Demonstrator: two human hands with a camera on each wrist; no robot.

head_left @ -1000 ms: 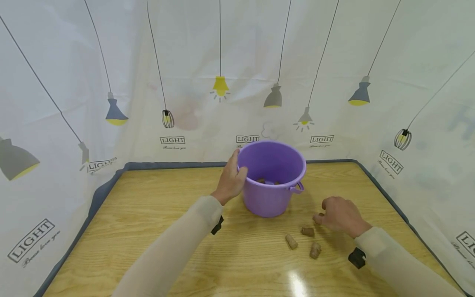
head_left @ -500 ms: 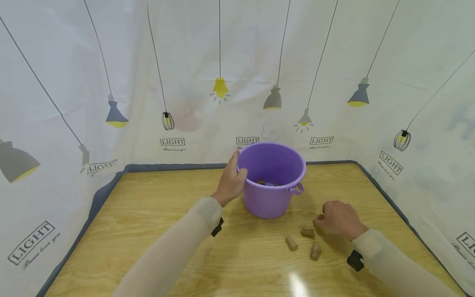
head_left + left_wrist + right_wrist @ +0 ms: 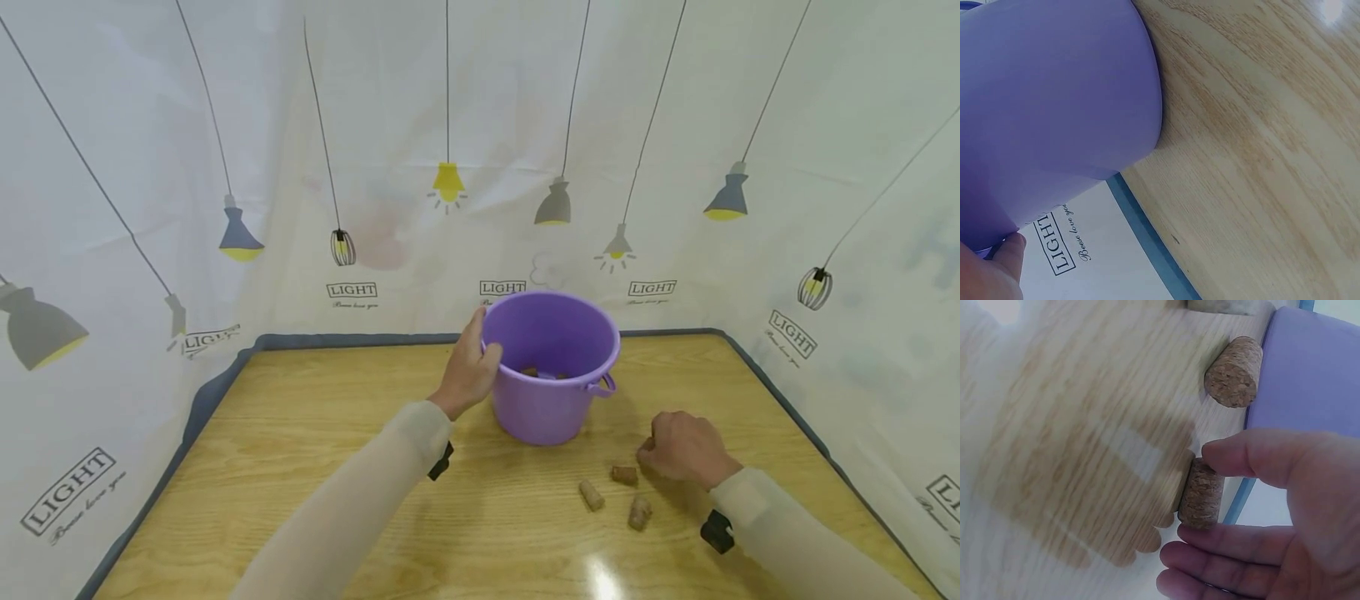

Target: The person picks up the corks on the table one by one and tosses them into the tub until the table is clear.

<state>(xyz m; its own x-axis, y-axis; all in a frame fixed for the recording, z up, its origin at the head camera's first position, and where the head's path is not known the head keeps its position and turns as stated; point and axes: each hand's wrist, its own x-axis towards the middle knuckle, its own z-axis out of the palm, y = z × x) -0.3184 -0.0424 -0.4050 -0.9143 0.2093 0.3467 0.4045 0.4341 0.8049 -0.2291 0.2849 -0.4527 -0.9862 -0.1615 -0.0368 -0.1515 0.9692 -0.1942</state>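
Note:
A purple bucket stands upright on the table, with a few brown corks partly visible inside. My left hand holds the bucket's left side at the rim; part of that hand shows at the lower left in the left wrist view. To the bucket's right, my right hand is low over the table. In the right wrist view, its thumb and a finger pinch a cork by its two ends. Three loose corks lie beside it: a reddish-brown cork, a paler cork and a mottled cork.
The wooden table ends at a dark blue border. A white curtain printed with lamps encloses its back and sides. The bucket's handle hangs at its right side.
My right hand has lowered slightly and its fingers have closed in together by the corks. The left hand stays on the bucket. The whole view has shifted slightly.

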